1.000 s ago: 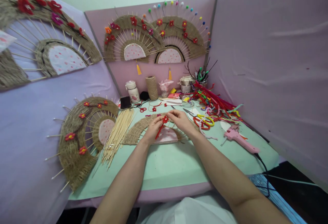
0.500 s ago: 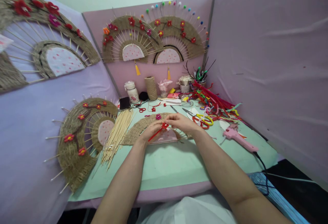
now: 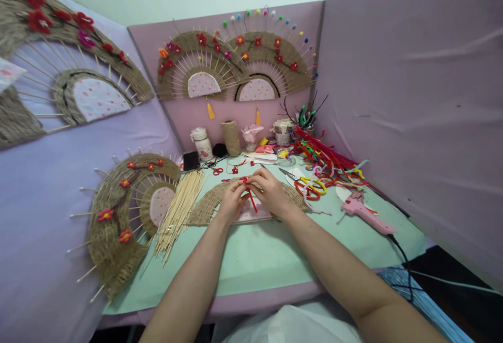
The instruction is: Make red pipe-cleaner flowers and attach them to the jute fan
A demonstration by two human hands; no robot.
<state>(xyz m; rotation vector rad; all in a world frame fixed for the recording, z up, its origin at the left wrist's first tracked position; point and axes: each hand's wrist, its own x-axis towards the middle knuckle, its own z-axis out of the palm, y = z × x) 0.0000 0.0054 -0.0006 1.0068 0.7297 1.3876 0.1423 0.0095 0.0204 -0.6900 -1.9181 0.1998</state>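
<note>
Between both hands is a red pipe-cleaner flower [image 3: 245, 179], its red stem [image 3: 252, 201] hanging down toward me. My left hand [image 3: 232, 200] pinches it from the left with bent fingers. From the right, my right hand [image 3: 269, 190] has its thumb and fingertips closed on the same flower. Under the hands lies a twine-wrapped fan [image 3: 208, 201] with a pale half-round centre [image 3: 251, 216], partly covered by my fingers. Just behind it are small red flowers [image 3: 234, 170] on the green tabletop.
Bamboo sticks [image 3: 178, 209] lie left, beside a finished fan [image 3: 104, 238]. Scissors [image 3: 314, 186] and a pink glue gun [image 3: 367, 214] with a cord lie right. Pipe cleaners [image 3: 330, 157] are heaped behind them. A twine spool [image 3: 231, 137] and a white bottle [image 3: 201, 144] stand at the back.
Both hands have shifted slightly forward and left with the flower. Its red stem has swung from pointing lower left to pointing down and slightly right. The view has tilted up a little.
</note>
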